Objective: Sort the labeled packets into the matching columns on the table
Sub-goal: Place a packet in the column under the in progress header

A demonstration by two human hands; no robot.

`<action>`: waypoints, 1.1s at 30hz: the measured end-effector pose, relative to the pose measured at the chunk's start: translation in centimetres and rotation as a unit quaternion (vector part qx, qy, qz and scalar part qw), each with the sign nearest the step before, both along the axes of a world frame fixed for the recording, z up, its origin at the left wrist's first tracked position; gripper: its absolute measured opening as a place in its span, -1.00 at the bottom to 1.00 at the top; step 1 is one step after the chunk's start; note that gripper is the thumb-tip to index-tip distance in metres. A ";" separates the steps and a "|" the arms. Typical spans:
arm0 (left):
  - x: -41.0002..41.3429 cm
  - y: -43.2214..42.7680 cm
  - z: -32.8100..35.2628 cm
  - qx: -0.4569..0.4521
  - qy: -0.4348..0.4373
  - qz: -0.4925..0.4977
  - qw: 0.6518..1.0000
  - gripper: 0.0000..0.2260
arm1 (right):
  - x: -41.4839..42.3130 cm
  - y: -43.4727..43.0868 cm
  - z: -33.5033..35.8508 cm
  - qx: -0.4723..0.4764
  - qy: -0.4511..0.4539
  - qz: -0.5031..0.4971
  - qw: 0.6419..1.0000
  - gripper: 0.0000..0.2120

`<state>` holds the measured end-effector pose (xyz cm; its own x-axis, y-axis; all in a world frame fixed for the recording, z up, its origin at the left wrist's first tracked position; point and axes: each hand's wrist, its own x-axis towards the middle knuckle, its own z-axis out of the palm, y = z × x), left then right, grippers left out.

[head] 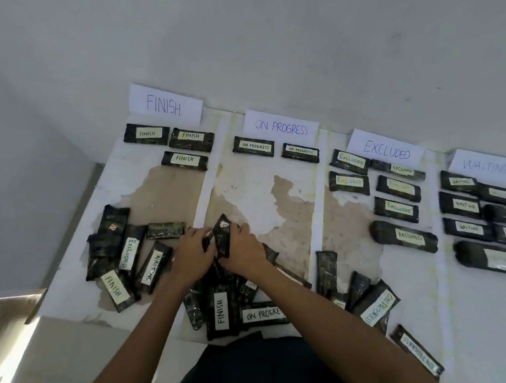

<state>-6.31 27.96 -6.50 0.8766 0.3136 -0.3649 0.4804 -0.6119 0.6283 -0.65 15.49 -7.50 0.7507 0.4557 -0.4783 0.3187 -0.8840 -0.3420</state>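
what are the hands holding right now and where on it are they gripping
Both hands hold one dark packet, upright above the table: the left hand at its left edge, the right hand at its right edge.

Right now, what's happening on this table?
A person is sorting black labeled packets. Both hands, left hand and right hand, hold one dark packet over the unsorted pile; its label is mostly hidden. Placed so far: three under the FINISH sign, two under the ON PROGRESS sign, six under the EXCLUDED sign, and several under the WAITING sign.
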 end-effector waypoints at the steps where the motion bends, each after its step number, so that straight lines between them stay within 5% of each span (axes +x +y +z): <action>1: -0.3 -0.1 0.0 -0.002 -0.002 0.003 1.000 -0.63 | -0.1 0.0 0.0 -0.006 0.000 0.000 1.000 -0.20; 7: -1.0 -0.7 0.9 -0.012 -0.020 0.020 1.000 -0.66 | -0.9 0.2 0.1 -0.018 0.015 -0.013 1.000 -0.07; 12: -1.2 -1.1 1.6 -0.038 -0.039 0.029 0.998 -0.66 | 0.8 -0.6 1.4 0.153 0.141 -0.227 0.951 -0.64; 14: -1.1 -1.6 1.9 -0.060 -0.034 0.036 0.997 -0.66 | 1.7 -1.7 1.9 0.209 0.207 -0.262 0.919 -0.73; 24: 0.7 -3.9 2.4 -0.254 0.017 0.130 0.958 -0.68 | 2.4 -6.6 4.0 0.283 0.309 -0.303 0.856 -0.67; 33: 2.1 -6.8 2.7 -0.249 0.030 0.031 0.968 -0.75 | 1.1 -8.9 5.1 0.305 0.238 -0.315 0.867 -0.51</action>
<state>-4.20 21.13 -3.80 0.8341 0.1379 -0.5341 0.5516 -0.2097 0.8073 0.50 6.63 -2.37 0.7270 0.3032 -0.6161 -0.4671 -0.4392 -0.7674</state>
